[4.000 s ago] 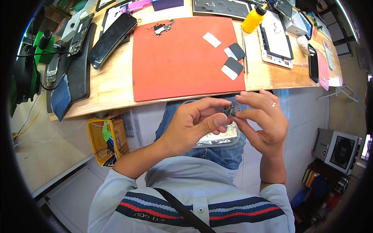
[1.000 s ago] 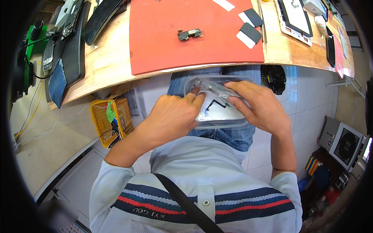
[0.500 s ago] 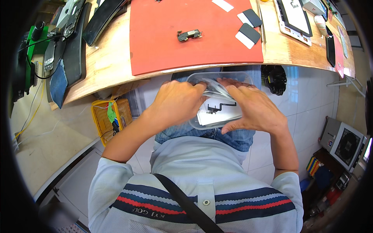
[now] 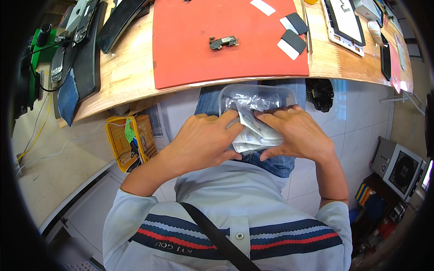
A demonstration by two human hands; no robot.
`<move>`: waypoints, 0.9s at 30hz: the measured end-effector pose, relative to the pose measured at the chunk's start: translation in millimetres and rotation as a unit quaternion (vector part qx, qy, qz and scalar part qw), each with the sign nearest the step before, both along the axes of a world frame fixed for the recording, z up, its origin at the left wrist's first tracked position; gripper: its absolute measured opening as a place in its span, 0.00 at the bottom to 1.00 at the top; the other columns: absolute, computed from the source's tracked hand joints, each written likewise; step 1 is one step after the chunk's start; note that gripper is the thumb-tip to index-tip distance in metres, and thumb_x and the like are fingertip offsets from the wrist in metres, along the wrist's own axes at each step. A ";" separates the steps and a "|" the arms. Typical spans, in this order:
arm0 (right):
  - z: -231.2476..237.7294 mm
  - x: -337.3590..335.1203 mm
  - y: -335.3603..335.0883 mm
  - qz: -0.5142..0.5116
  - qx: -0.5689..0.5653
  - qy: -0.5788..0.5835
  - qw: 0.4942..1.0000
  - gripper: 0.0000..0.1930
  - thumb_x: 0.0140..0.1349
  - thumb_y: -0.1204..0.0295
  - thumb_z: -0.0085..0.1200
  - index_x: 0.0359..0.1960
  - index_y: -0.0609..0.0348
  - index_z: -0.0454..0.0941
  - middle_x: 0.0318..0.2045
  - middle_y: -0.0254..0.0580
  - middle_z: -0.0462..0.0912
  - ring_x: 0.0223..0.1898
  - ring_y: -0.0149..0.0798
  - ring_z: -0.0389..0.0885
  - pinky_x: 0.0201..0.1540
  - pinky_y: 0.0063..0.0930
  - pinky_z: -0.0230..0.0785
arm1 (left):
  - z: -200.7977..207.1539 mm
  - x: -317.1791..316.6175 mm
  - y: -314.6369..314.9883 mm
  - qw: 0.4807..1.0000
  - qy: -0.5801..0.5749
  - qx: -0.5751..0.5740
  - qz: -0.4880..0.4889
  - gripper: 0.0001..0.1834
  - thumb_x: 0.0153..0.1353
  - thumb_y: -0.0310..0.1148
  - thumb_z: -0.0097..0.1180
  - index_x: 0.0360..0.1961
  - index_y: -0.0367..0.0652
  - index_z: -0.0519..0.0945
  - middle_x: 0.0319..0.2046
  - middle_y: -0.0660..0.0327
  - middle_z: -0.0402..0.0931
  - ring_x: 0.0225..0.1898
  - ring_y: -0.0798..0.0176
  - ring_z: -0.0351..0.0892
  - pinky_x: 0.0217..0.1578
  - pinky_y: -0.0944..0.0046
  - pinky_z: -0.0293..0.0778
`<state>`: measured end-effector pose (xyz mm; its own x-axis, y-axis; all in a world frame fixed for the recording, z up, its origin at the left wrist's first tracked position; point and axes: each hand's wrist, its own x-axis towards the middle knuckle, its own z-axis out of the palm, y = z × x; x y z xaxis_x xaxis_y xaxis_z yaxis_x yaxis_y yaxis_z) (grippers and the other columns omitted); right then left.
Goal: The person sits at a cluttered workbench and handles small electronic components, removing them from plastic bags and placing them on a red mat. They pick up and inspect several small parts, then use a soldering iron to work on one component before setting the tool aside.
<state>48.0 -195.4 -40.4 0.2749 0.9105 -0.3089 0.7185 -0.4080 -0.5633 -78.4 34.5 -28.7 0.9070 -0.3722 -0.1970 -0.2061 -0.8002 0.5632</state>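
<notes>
A clear plastic box (image 4: 291,91) rests on my lap, just below the table's front edge. Inside it are several clear and white plastic packets (image 4: 255,129), tilted toward me. My left hand (image 4: 199,139) pinches the packets from the left, thumb and index finger at their edge. From the right, my right hand (image 4: 302,135) has its fingers over the top of the packets and its thumb at the near side. Shiny clear wrapping (image 4: 257,100) shows at the far end of the box. What lies under the packets is hidden.
Ahead, a red mat (image 4: 194,63) covers the table's middle, with a small dark electronic part (image 4: 224,43) and grey-and-white cards (image 4: 291,44). A black phone-like slab (image 4: 117,29) lies at left. A yellow basket (image 4: 147,135) stands below, and a black bag (image 4: 320,95) sits right of my legs.
The packets have been tipped toward me, covering the white piece with a black flat cable seen before. Shiny wrapping now shows behind them. Both hands have shifted slightly nearer to my body.
</notes>
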 end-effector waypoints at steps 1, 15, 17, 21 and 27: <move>4.0 1.5 1.9 -0.003 -0.018 0.024 1.000 0.45 0.42 0.43 0.72 0.60 0.59 0.77 0.39 0.51 0.83 0.44 0.53 0.83 0.54 0.47 0.69 | -2.6 -1.5 1.6 0.998 -0.028 -0.045 0.015 0.25 0.51 0.45 0.72 0.44 0.41 0.78 0.45 0.55 0.76 0.36 0.50 0.84 0.36 0.53 0.79; 3.5 1.0 16.0 -0.106 0.059 -0.042 0.992 0.32 0.55 0.63 0.67 0.62 0.55 0.71 0.36 0.51 0.83 0.43 0.56 0.83 0.44 0.46 0.74 | -21.7 13.6 -10.6 0.939 -0.294 -0.056 0.168 0.12 0.56 0.30 0.68 0.41 0.40 0.83 0.30 0.61 0.84 0.21 0.60 0.80 0.21 0.64 0.71; -4.8 -0.6 14.2 -0.138 0.074 -0.032 0.987 0.24 0.55 0.71 0.64 0.56 0.54 0.75 0.34 0.51 0.83 0.39 0.55 0.83 0.40 0.45 0.75 | -20.5 16.9 -11.5 0.940 -0.283 -0.084 0.174 0.13 0.56 0.30 0.69 0.41 0.40 0.83 0.32 0.60 0.85 0.24 0.61 0.82 0.22 0.65 0.72; -9.3 5.3 3.9 -0.178 0.196 0.043 0.963 0.21 0.52 0.82 0.59 0.50 0.56 0.80 0.35 0.50 0.85 0.35 0.52 0.85 0.37 0.38 0.76 | -11.1 13.2 -6.8 0.901 -0.344 -0.146 0.220 0.13 0.53 0.31 0.72 0.39 0.40 0.84 0.33 0.59 0.86 0.27 0.59 0.83 0.26 0.66 0.74; 10.5 16.1 -39.3 -0.246 0.302 0.112 0.914 0.16 0.48 0.83 0.64 0.43 0.68 0.84 0.34 0.49 0.88 0.33 0.42 0.88 0.39 0.29 0.78 | -0.2 8.0 -0.5 0.978 -0.187 -0.096 -0.006 0.17 0.51 0.29 0.69 0.43 0.40 0.83 0.43 0.57 0.83 0.41 0.57 0.82 0.37 0.61 0.78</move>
